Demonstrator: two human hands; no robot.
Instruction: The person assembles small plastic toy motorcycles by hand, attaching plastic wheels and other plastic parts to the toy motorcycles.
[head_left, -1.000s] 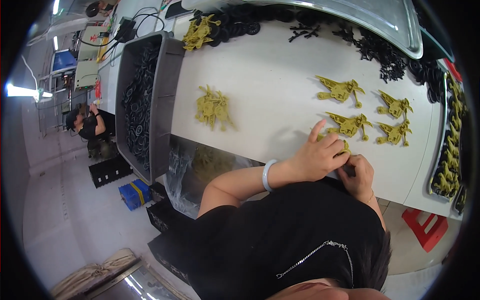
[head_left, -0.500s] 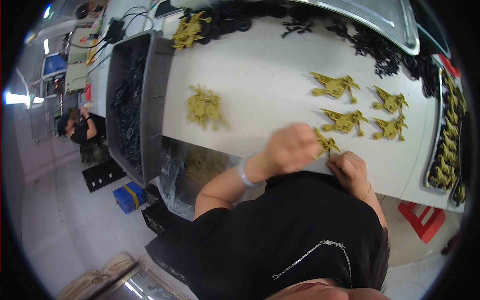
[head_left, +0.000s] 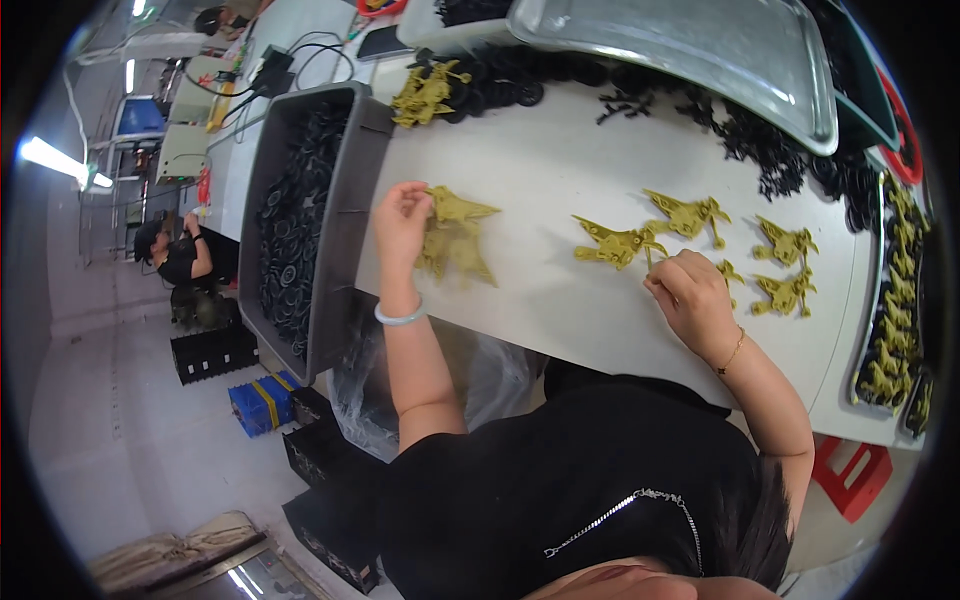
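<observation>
My left hand (head_left: 402, 222) is pinched on the edge of a spiky yellow-green plastic part (head_left: 462, 208) at the left of the white table. Beneath it lies a small heap of similar parts (head_left: 455, 255), blurred. My right hand (head_left: 693, 298) is closed, its fingertips at the thin leg of another yellow-green part (head_left: 612, 243) that points left. Beyond that hand lies one more such part (head_left: 688, 214). Two others, an upper part (head_left: 784, 242) and a lower part (head_left: 782, 292), lie to its right, and the hand partly hides another (head_left: 730, 275).
A grey bin (head_left: 345, 200) of black rings stands at the left. Black wheels (head_left: 510, 90), branching black pieces (head_left: 750, 140) and a metal tray (head_left: 690, 60) line the far edge. A filled tray (head_left: 860, 345) stands at right; a clear bag (head_left: 480, 380) hangs below the front edge.
My left hand has gone from beside my right hand to the heap at left and grips a part there. My right hand has moved slightly up, with a part now left of it.
</observation>
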